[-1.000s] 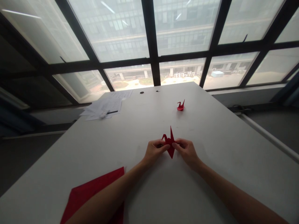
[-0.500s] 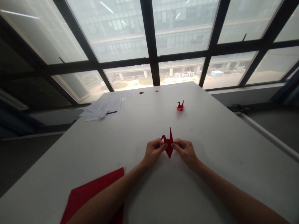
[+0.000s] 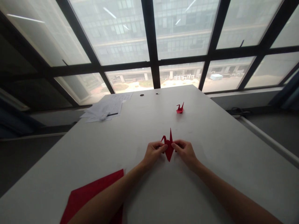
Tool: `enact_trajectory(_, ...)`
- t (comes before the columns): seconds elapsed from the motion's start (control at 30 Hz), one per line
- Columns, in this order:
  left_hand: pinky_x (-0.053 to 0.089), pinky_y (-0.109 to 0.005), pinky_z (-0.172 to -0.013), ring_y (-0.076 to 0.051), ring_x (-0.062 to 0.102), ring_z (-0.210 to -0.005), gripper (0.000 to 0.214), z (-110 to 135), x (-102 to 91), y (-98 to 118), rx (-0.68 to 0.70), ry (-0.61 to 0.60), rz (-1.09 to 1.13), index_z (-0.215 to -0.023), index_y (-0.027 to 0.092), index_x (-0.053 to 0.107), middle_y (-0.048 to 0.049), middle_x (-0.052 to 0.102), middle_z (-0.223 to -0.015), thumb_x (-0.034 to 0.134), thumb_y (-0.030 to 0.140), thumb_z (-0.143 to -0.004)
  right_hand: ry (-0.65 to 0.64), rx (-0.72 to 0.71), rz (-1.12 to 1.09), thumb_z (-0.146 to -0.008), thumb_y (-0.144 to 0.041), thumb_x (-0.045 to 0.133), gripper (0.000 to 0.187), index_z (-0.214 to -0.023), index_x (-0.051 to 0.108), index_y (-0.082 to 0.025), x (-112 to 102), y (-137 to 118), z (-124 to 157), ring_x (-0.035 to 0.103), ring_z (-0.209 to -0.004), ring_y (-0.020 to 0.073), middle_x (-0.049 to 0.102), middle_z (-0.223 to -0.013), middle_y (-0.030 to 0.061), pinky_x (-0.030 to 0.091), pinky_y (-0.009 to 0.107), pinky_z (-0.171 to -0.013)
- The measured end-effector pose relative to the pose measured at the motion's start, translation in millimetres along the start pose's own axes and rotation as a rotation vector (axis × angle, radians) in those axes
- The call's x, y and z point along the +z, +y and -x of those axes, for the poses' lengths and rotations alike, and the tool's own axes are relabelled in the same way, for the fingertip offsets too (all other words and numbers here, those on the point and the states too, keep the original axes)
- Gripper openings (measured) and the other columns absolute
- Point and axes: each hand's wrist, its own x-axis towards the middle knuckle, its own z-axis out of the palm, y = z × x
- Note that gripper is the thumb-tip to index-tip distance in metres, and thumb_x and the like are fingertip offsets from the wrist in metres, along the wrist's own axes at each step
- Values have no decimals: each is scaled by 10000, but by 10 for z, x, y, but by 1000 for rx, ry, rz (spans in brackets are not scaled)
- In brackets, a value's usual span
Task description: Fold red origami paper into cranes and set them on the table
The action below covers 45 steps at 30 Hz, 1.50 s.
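Note:
A red folded paper crane (image 3: 169, 147) is held just above the white table (image 3: 210, 149), its neck and tail pointing up. My left hand (image 3: 153, 153) pinches its left side with thumb and fingers closed. My right hand (image 3: 185, 151) pinches its right side the same way. A second, smaller red paper crane (image 3: 180, 108) stands farther back on the table, apart from both hands. Flat red paper sheets (image 3: 91, 196) lie at the near left, partly under my left forearm.
White sheets of paper (image 3: 104, 109) with a dark pen lie at the far left of the table. Two small dark round holes (image 3: 141, 95) sit near the far edge. Large windows with dark frames stand behind the table.
Both hands have stayed on the crane, pinching its sides with only slight shifts. The view has tipped a little, so everything sits slightly lower in the picture.

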Motion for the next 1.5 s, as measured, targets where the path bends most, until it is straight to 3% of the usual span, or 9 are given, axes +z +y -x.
enact_trajectory(0.13,400,-225,-560,-125,554,-567,339,-9,15,-3,-14,-22,19,-675,116,725,-36,663,-613,772,438,-771,24,-20,-21,-762,-471,752,309,-748,732,-164,3,23,0,600,-618,178,712,-694,52,465,291,-588)
enact_trajectory(0.27,472,-250,-636,-165,626,-687,306,-24,31,-11,1,-82,-16,-888,124,763,-79,730,-803,766,412,-784,89,-23,1,-772,-483,735,321,-724,707,-166,20,-2,16,561,-582,167,673,-643,37,440,287,-561)
enact_trajectory(0.47,461,-244,-613,-163,601,-691,264,-14,31,-68,96,-57,-154,-880,132,769,-68,687,-799,762,381,-791,100,-161,107,-801,-402,718,300,-1002,726,-179,-5,-172,-39,622,-754,195,704,-843,59,487,292,-644)
enact_trajectory(0.53,416,-223,-571,-130,542,-660,237,2,38,-66,176,-39,-231,-870,151,774,-47,634,-809,758,377,-798,90,-231,159,-819,-364,698,231,-959,727,-183,-29,-279,-70,596,-692,174,685,-783,37,471,281,-617)
enact_trajectory(0.67,373,-220,-564,-103,445,-632,252,20,47,-40,291,-23,-327,-900,176,762,-10,528,-802,741,412,-816,0,-292,203,-823,-308,685,145,-761,690,-178,-131,-490,-118,578,-675,162,663,-732,19,453,273,-615)
enact_trajectory(0.87,498,-291,-714,-155,626,-781,410,-24,46,-65,221,36,-145,-1278,188,594,-76,608,-1021,410,435,-1007,-210,-283,332,-859,-261,637,92,-816,672,-187,-427,-628,-181,585,-727,163,664,-774,9,455,288,-680)
enact_trajectory(1.1,511,-321,-869,-198,635,-1044,257,-46,32,-87,275,134,-261,-1057,199,668,-77,643,-1112,488,135,-883,-389,-242,506,-893,-233,563,138,-814,668,-192,-504,-362,-206,574,-766,174,657,-820,24,454,303,-704)
enact_trajectory(1.3,503,-336,-925,-188,641,-1033,437,-24,39,-124,279,-40,-397,-1058,204,698,-58,701,-1066,455,-13,-767,-461,-200,572,-861,-268,625,181,-1019,696,-214,-635,-489,-219,608,-804,172,671,-955,40,480,302,-742)
enact_trajectory(1.5,514,-337,-917,-194,654,-997,287,-25,64,-172,341,-146,-406,-914,202,747,-70,698,-1058,574,22,-772,-234,-82,915,-790,-406,716,336,-1071,662,-231,-689,-657,-68,612,-790,195,685,-923,40,442,312,-712)
